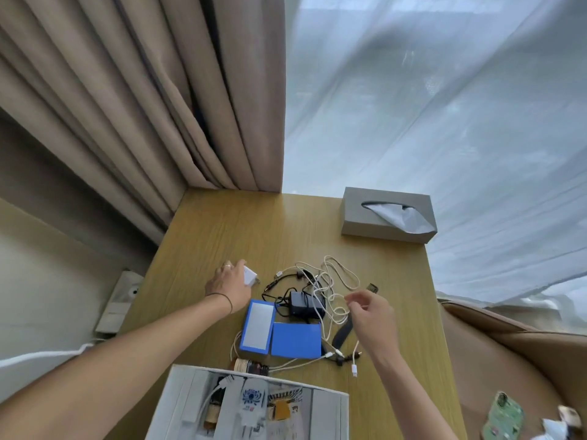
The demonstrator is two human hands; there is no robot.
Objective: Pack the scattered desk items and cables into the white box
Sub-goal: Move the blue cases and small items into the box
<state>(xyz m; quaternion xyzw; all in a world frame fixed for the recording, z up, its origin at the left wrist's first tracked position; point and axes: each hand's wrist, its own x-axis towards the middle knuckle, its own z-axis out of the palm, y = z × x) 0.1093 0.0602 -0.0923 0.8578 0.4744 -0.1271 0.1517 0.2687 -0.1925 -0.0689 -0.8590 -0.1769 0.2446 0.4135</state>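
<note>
The white box (pixel 178 404) stands open at the near edge of the wooden desk (pixel 222 223), with a white cable, small packets and other items inside. My left hand (pixel 227 285) is closed around a white charger plug (pixel 250 275) at the desk's left side. My right hand (pixel 373 315) hovers over a tangle of white cables (pixel 333 281) and black cables (pixel 282 279), its fingers apart and holding nothing. A black power adapter (pixel 301 303) lies in the tangle. Two blue boxes lie side by side, one (pixel 258 327) with a white top, the other (pixel 296 340) plain blue.
A grey tissue box (pixel 389 215) sits at the far right corner of the desk. A black strap (pixel 343 333) and a small black comb (pixel 371 287) lie beside the cables. A small brown jar (pixel 249 366) lies by the white box. A tan chair (pixel 514 360) stands right; curtains hang behind.
</note>
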